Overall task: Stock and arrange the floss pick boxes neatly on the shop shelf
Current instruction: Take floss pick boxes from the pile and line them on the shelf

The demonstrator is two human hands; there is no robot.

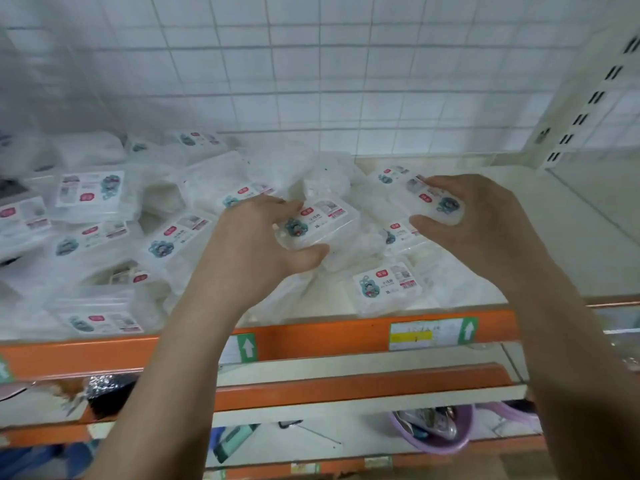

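Floss pick boxes (two) — left hand (256, 244) fingers clamped on one (317, 225), right hand (481, 225) on another (434, 202)

White wire-grid back panel (311, 81), slotted upright (588, 109), orange shelf edges (311, 341), possibly a purple basin (436, 434) below

"10" on a floss pick box (386, 289) label, white up-arrows on green shelf-edge tags (467, 330), other print unreadable

- Two bare forearms were visible, entering from six o'clock; no sleeve covered them.
- The left hand (254, 244) had no ring and no glove.
- The right hand (485, 230), toward three o'clock, was also bare, with short nails.
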